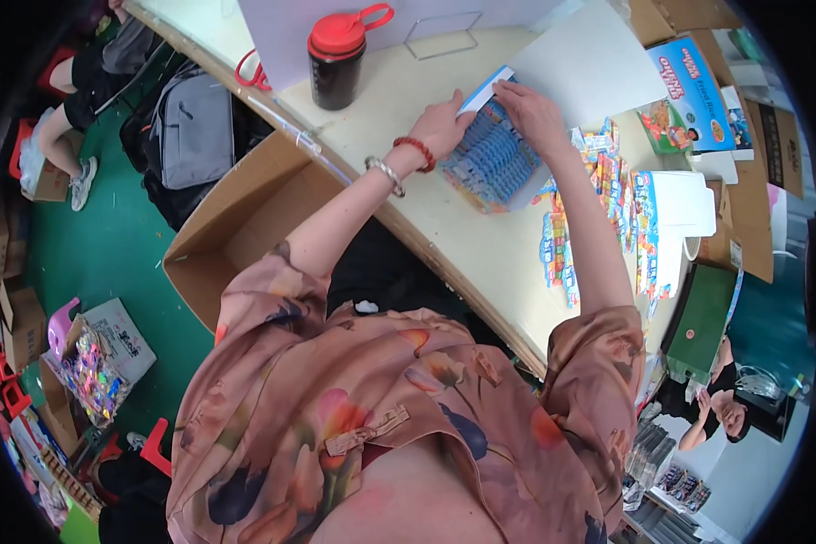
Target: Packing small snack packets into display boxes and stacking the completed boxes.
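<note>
On the table [399,204], a cardboard display box holds rows of small blue packets [494,159]. Its narrow flap [487,91], white with a blue edge, stands along the far side. My left hand [438,127], with a red and a pale bracelet at the wrist, pinches the flap's left end. The curled fingers of my right hand [530,113] grip the flap's other end. A big white panel [598,63] rises behind my right hand; whether it joins the box is hidden. Loose colourful packets [607,186] lie in a heap beside my right forearm.
A dark bottle with a red lid [337,59] and a wire stand [442,36] are farther back. Flat printed cartons [689,95] lie at right, near a green box [698,317]. An open cardboard box [245,208] sits left of the table edge. Other people are nearby.
</note>
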A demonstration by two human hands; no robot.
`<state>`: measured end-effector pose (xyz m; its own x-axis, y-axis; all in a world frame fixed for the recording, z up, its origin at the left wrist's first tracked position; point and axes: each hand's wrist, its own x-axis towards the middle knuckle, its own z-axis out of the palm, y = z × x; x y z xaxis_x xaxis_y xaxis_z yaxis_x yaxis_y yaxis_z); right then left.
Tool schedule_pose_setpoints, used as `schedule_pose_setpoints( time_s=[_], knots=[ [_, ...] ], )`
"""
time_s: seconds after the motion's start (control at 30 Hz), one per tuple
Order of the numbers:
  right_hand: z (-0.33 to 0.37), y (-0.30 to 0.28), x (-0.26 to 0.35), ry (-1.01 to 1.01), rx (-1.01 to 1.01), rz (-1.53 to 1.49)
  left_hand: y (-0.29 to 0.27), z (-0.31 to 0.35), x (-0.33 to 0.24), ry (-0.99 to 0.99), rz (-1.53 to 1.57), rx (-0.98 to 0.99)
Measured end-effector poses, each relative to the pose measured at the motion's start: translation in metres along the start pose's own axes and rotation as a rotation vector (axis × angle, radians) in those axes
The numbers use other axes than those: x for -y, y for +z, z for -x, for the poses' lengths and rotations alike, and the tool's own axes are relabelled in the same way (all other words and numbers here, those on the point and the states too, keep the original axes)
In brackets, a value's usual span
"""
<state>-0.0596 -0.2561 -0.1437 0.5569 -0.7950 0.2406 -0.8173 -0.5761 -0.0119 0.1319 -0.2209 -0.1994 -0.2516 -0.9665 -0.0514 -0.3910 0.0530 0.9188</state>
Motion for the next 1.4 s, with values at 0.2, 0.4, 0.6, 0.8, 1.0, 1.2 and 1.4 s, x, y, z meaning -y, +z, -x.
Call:
schedule_pose_setpoints(
  time_s=[0.2, 0.4, 0.6, 0.8, 1.0, 1.2, 1.4],
  knots=[
    [-0.048, -0.028, -0.014, -0.137, 0.239, -0.145, -0.005, 0.010, -0.006, 0.047, 0.063, -0.009],
    [-0.103, -0.025, -0.010, -0.240, 0.698, -0.218, -0.001, 0.007, 0.001, 0.110, 0.085, -0.028],
    [-0.143, -0.013, -0.046, -0.319, 0.883, -0.132, -0.005, 0.013, -0.007, -0.013, 0.180, 0.016],
    [-0.132, -0.003, -0.053, -0.592, 0.573, 0.283, -0.002, 0.013, -0.003, 0.005, 0.182, 0.031],
    [-0.062, -0.044, -0.034, -0.662, 0.019, 0.247, 0.000, 0.012, -0.003, 0.064, 0.150, 0.006],
    [0.060, -0.104, -0.032, -0.057, 0.485, -0.325, -0.003, 0.036, -0.047, 0.604, -0.263, -0.285],
    [0.090, -0.060, -0.046, -0.095, 0.183, -0.511, 0.056, 0.071, -0.063, 0.568, -0.213, 0.087]
  ],
)
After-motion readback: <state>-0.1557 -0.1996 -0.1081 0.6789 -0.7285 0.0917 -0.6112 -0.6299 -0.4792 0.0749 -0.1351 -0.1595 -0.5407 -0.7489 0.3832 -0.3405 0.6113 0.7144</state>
